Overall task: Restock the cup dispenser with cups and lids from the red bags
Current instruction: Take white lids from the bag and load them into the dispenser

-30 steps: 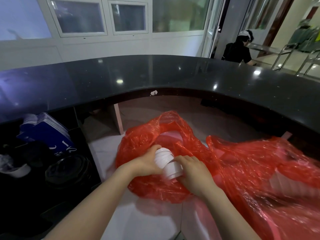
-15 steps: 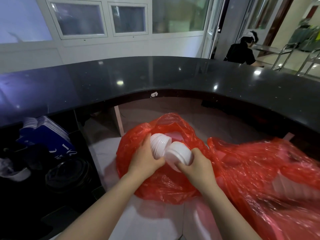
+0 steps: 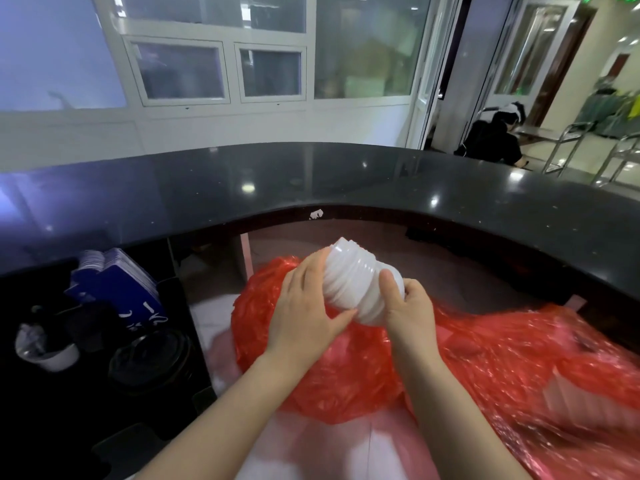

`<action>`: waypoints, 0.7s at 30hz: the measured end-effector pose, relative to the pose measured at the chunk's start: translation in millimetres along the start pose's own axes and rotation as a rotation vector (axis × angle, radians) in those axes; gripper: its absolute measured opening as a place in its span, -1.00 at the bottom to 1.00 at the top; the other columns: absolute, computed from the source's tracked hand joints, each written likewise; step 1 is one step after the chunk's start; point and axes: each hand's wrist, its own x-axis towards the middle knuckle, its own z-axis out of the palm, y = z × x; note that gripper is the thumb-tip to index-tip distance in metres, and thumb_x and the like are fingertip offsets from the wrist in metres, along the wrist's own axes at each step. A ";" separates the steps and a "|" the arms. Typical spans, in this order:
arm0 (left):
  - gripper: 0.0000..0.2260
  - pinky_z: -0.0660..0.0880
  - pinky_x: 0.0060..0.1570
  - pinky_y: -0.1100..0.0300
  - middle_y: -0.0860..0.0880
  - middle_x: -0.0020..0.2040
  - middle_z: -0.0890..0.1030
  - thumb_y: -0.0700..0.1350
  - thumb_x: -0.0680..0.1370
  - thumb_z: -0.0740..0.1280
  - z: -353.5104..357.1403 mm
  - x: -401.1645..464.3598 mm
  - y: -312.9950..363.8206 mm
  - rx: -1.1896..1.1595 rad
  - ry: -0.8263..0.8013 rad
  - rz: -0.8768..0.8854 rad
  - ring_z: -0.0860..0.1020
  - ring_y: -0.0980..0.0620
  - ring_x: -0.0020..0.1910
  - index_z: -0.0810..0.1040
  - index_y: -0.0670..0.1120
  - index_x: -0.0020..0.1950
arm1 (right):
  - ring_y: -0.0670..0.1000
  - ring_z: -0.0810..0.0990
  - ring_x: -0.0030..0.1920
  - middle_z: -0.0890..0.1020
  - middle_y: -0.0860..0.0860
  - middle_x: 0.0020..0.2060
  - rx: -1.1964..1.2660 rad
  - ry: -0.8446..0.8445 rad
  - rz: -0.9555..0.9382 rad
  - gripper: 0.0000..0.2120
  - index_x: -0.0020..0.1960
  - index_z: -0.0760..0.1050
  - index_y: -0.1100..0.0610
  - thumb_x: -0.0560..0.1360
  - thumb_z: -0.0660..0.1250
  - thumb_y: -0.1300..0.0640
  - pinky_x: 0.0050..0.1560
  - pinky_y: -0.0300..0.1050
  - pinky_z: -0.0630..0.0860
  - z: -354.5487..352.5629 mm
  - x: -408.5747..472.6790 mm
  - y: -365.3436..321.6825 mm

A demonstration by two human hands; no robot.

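At the centre of the frame I hold a stack of white plastic lids (image 3: 353, 280), lying on its side and tilted, its far end pointing toward the upper left. My left hand (image 3: 306, 311) is curled round the near left side of the stack, thumb underneath. My right hand (image 3: 410, 304) grips the right end, thumb pressed on top. The stack is clear of the bag, held above it.

Directly beneath my hands lies a red plastic bag (image 3: 311, 375), crumpled and open on the white lower surface (image 3: 346, 455). Its contents cannot be made out from here. A second red bag (image 3: 519, 368) spreads across the lower right of the frame, touching the first. Through its film, at the right edge, I can see pale stacked shapes (image 3: 571, 400), blurred; whether they are cups or lids I cannot tell.

At the left of the frame stands a black dispenser unit (image 3: 180, 341). One compartment holds a stack of black lids (image 3: 149, 362). Above it sits a tilted stack of blue printed cups or sleeves (image 3: 117, 289). At far left is a white cup (image 3: 52, 355) with something inside that is too dim to identify.

A curved black counter (image 3: 311, 181) crosses the middle of the frame. Beyond it, at upper right, a person in dark clothing (image 3: 491, 140) sits.
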 end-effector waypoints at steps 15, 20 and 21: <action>-0.22 0.05 0.26 0.53 0.11 0.22 0.44 -0.03 0.27 0.57 -101.5 -25.5 -1.9 0.053 0.110 -0.009 0.29 0.09 0.20 0.31 -0.02 0.43 | 0.09 0.64 -0.02 0.61 0.14 0.06 0.512 -0.359 0.147 -0.78 0.12 0.46 0.16 0.55 0.29 0.05 -0.13 0.00 0.63 40.8 -72.5 -62.3; -0.26 0.12 0.24 0.53 0.06 0.24 0.48 -0.06 0.27 0.57 -151.4 -41.9 -6.3 0.029 0.165 -0.121 0.32 0.12 0.22 0.38 -0.06 0.40 | 0.04 0.65 -0.05 0.63 0.07 0.05 0.623 -0.499 0.151 -0.70 0.24 0.41 0.13 0.53 0.33 0.15 -0.24 -0.12 0.59 68.6 -99.6 -79.3; -0.28 0.12 0.25 0.51 0.03 0.24 0.50 -0.06 0.27 0.56 -161.6 -45.2 -7.3 0.055 0.178 -0.113 0.33 0.09 0.22 0.40 -0.08 0.39 | 0.07 0.65 -0.02 0.62 0.09 0.08 0.633 -0.523 0.161 -0.68 0.26 0.39 0.10 0.53 0.32 0.15 -0.20 -0.09 0.60 75.7 -105.5 -82.0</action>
